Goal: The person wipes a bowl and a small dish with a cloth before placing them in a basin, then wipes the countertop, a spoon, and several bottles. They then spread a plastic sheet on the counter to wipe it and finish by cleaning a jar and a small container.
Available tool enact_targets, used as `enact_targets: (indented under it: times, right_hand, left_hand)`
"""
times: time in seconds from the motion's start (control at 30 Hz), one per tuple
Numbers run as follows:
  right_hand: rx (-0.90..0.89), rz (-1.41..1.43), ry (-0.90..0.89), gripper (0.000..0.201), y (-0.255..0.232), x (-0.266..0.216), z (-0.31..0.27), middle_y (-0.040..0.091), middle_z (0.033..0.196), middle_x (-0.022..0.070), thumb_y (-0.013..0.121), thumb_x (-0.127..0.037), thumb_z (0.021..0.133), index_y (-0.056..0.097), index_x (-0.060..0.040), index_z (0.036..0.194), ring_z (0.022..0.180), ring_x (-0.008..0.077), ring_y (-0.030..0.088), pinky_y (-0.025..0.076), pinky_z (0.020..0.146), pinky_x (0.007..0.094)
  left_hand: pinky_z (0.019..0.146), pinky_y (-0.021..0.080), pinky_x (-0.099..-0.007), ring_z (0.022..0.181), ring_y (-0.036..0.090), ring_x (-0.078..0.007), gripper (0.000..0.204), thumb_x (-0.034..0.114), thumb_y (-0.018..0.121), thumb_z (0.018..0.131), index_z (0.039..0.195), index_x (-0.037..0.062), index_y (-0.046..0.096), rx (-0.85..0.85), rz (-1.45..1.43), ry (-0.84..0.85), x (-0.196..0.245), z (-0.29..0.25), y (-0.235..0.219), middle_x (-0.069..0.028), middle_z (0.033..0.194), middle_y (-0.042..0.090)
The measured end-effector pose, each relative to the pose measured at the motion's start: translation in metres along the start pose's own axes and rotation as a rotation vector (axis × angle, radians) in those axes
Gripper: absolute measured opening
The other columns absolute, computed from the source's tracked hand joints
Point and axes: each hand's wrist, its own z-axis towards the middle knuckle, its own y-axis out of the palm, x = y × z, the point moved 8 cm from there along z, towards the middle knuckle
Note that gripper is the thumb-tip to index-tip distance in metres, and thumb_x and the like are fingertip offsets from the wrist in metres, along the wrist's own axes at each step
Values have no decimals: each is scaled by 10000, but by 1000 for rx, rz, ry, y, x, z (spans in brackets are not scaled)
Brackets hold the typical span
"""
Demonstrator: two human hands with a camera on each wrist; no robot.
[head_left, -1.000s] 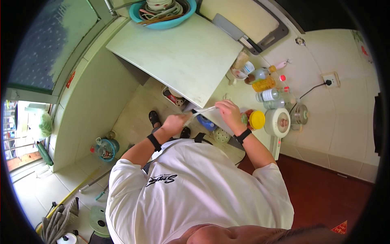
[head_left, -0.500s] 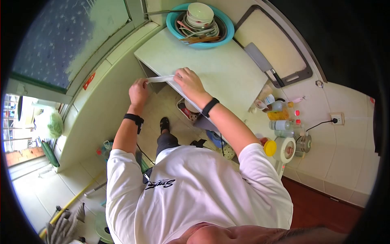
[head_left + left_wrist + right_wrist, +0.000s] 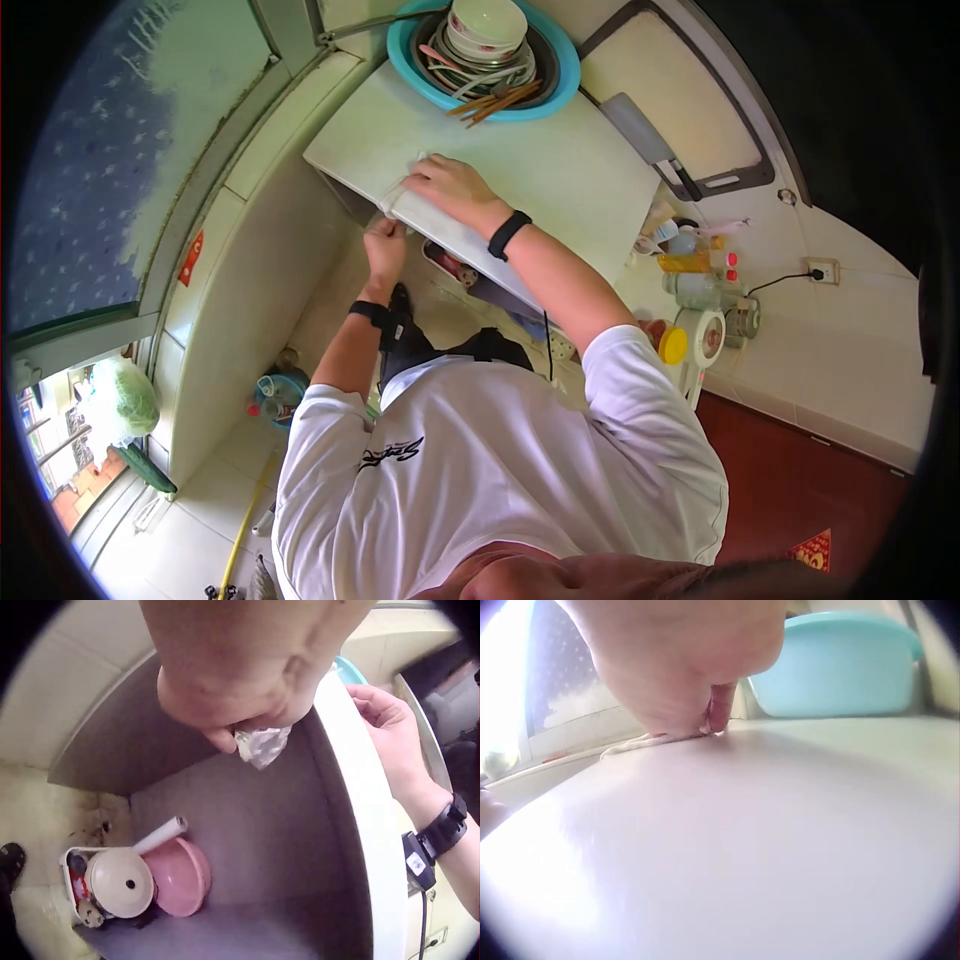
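Note:
A thin whitish strip [image 3: 391, 200] lies across the front edge of the white countertop [image 3: 480, 190]. The right hand [image 3: 455, 192] is on the countertop and pinches the strip's upper end; in the right wrist view the strip [image 3: 641, 743] runs flat out from under that hand [image 3: 697, 675]. Just below the edge, the left hand [image 3: 383, 252] grips the other end. In the left wrist view a crumpled, clear-looking end [image 3: 262, 746] hangs from the curled fingers of the left hand [image 3: 240, 682], over the open space under the counter.
A blue basin [image 3: 400, 70] with bowls and chopsticks stands at the counter's back. A cutting board [image 3: 690, 90] and knife [image 3: 640, 130] lean on the wall. Bottles [image 3: 690, 262] stand at right. Below are a pink basin [image 3: 182, 877] and a lidded pot [image 3: 120, 883].
Both hands have carried the strip from over the floor to the counter's front edge. The right hand now rests on the top, and the left has dropped below the edge.

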Motion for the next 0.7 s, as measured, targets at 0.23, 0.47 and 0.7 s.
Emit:
enact_targets:
  times: [0.23, 0.47, 0.7]
  right_hand:
    - [67, 48, -51, 246, -32, 11, -127, 623, 983, 9, 613, -85, 779, 696, -140, 1004, 949, 194, 618, 550, 773, 304]
    - [63, 30, 1, 240, -82, 12, -277, 639, 985, -8, 617, -89, 771, 699, -152, 987, 955, 182, 628, 552, 767, 290]
    - [116, 75, 261, 245, -103, 1, -412, 652, 970, 15, 636, -36, 766, 708, -132, 979, 934, 203, 634, 554, 747, 328]
  left_hand:
    - [648, 467, -205, 721, 574, -40, 78, -15, 616, 936, 936, -41, 690, -112, -128, -118, -43, -101, 82, -14, 840, 696]
    - [603, 442, -215, 675, 530, -45, 62, -33, 606, 922, 911, -36, 668, -158, -152, -144, -44, -239, 181, 30, 799, 640]
    - [611, 530, -318, 636, 686, -222, 116, 42, 627, 884, 923, 33, 736, -192, 460, 231, 27, -315, 163, -171, 785, 695]
